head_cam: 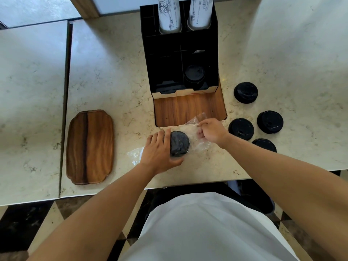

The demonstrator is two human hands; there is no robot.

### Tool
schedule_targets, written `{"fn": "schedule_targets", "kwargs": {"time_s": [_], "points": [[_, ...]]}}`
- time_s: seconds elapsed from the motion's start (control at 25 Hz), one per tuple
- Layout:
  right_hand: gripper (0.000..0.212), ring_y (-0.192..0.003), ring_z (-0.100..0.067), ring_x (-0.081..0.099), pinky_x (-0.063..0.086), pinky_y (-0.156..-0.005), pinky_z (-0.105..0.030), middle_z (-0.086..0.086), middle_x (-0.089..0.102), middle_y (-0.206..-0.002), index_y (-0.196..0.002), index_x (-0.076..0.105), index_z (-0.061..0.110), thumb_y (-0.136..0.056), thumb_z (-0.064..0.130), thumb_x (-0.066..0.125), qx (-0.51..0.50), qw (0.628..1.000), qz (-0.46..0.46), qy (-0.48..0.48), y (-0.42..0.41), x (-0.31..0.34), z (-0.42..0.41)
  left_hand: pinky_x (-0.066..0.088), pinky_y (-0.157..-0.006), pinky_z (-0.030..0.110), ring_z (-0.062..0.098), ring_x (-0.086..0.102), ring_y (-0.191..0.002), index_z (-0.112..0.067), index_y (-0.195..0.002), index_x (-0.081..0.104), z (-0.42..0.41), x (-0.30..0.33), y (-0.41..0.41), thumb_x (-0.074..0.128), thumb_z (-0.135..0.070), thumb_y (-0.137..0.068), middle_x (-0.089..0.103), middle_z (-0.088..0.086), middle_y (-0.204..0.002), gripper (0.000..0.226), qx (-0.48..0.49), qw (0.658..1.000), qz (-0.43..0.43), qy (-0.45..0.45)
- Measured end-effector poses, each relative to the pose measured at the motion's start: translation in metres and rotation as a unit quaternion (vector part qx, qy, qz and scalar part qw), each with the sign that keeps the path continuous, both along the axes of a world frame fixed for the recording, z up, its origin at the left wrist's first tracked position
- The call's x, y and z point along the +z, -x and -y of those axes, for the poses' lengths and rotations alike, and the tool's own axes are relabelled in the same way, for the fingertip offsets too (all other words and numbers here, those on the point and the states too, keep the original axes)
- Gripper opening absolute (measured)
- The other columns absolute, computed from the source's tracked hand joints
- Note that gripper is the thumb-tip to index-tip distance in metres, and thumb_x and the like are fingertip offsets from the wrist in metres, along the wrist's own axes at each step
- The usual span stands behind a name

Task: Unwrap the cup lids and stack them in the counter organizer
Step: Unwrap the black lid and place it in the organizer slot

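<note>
A stack of black cup lids (179, 144) lies on its side on the marble counter, inside a clear plastic wrap (197, 129). My left hand (160, 151) grips the left end of that stack through the plastic. My right hand (211, 129) pinches the loose open end of the wrap just right of the lids. The black counter organizer (169, 53) stands behind on a wooden base, with a black lid (194, 73) in its front right compartment.
Several loose black lids (245, 92) lie on the counter to the right of my hands. A wooden tray (90, 146) rests at the left. Two stacks of white paper cups (170, 14) stand in the organizer's back slots. The counter's front edge is close below my hands.
</note>
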State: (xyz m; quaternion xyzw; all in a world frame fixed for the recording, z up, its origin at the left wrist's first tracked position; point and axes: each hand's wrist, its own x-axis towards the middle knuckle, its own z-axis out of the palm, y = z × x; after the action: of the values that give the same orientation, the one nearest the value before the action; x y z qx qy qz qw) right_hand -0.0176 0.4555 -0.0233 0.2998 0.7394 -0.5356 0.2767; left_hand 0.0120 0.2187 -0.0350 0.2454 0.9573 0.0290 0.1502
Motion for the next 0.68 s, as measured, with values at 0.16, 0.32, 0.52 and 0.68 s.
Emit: {"fn": "schedule_targets", "kwargs": {"time_s": [0.16, 0.32, 0.52, 0.68], "points": [[0.025, -0.071, -0.026, 0.076, 0.06, -0.053, -0.024, -0.02, 0.073, -0.095, -0.113, 0.067, -0.008, -0.102, -0.003, 0.045, -0.081, 0.988, 0.074, 0.105, 0.0019, 0.0089, 0.0014, 0.034, -0.113, 0.048, 0.033, 0.045, -0.127, -0.005, -0.153, 0.025, 0.0086, -0.0035, -0.0025, 0.044, -0.087, -0.07, 0.048, 0.014, -0.141, 0.118, 0.002, 1.0, -0.01, 0.016], [0.017, -0.088, -0.028, 0.079, 0.063, -0.061, -0.026, -0.025, 0.075, -0.104, -0.107, 0.069, -0.01, -0.098, -0.01, 0.054, -0.088, 0.972, 0.111, 0.189, 0.0015, 0.0076, -0.0056, 0.04, -0.107, 0.048, 0.033, 0.05, -0.118, -0.001, -0.149, 0.033, 0.0106, -0.0047, -0.0038, 0.038, -0.084, -0.073, 0.053, 0.015, -0.131, 0.112, 0.015, 1.0, -0.024, 0.009], [0.008, -0.088, -0.027, 0.079, 0.064, -0.06, -0.026, -0.02, 0.079, -0.092, -0.095, 0.075, -0.002, -0.093, 0.0, 0.068, -0.036, 0.973, 0.117, 0.195, 0.0062, 0.0063, -0.0002, 0.042, -0.099, 0.047, 0.033, 0.053, -0.111, -0.002, -0.141, 0.042, 0.0087, -0.0054, -0.0042, 0.038, -0.081, -0.076, 0.057, 0.015, -0.125, 0.102, 0.01, 0.999, -0.035, 0.009], [0.021, -0.083, -0.015, 0.078, 0.06, -0.066, -0.02, -0.014, 0.079, -0.098, -0.108, 0.075, -0.001, -0.087, 0.003, 0.076, 0.023, 0.973, 0.12, 0.197, 0.0078, 0.0058, 0.0024, 0.043, -0.097, 0.046, 0.032, 0.053, -0.108, -0.004, -0.138, 0.044, 0.0097, -0.0077, -0.0032, 0.04, -0.081, -0.076, 0.058, 0.013, -0.123, 0.099, 0.015, 0.999, -0.035, -0.002]]}}
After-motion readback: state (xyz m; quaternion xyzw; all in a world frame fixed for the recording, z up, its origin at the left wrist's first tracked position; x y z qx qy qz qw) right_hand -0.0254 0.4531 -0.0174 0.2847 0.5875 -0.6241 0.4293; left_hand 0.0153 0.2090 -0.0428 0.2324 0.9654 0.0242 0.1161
